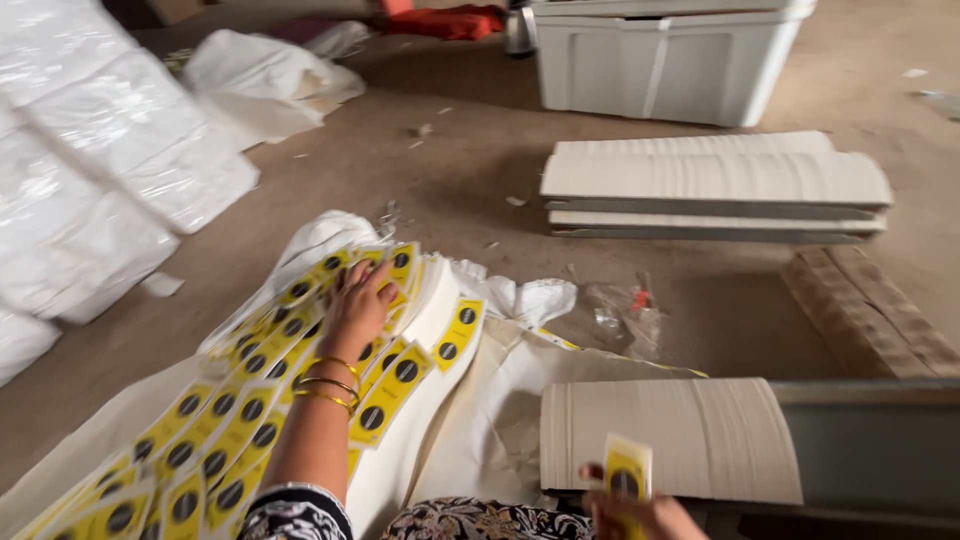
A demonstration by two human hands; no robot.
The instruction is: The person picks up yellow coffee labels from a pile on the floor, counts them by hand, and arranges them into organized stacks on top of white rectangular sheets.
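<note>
Yellow label in hand: a single yellow label (pixel 627 470) with a black disc on it stands upright between the fingers of the right hand (pixel 640 515), at the bottom edge of the view.
Right hand grip: closed on the label's lower end; the hand itself is cut off by the frame, so only the fingertips and part of the back show.
Just behind the grip: a fanned stack of pale card sheets (pixel 668 437) lies right beyond the held label, resting partly on a grey bar (pixel 870 440) whose far end runs out of view.
Left of the grip: the left hand (pixel 357 305), with gold bangles (pixel 328 382) at the wrist, lies flat with fingers spread on a long overlapping row of yellow labels (pixel 240 415); it presses on them and clasps nothing.
Label row: spread over white cloth (pixel 480 420); its near end is motion-blurred and cut off at the lower left corner.
Patterned sleeve: a black-and-white sleeve (pixel 295 515) shows only at the bottom edge.
Farther from the grip: crumpled clear plastic (pixel 625 310) with something red inside, too blurred to identify.
Beyond that: more stacked card sheets (pixel 715 185) on the bare floor.
Farthest: a white plastic crate (pixel 665 65), its top cut off, and blurred white sacks (pixel 95 160) far left.
</note>
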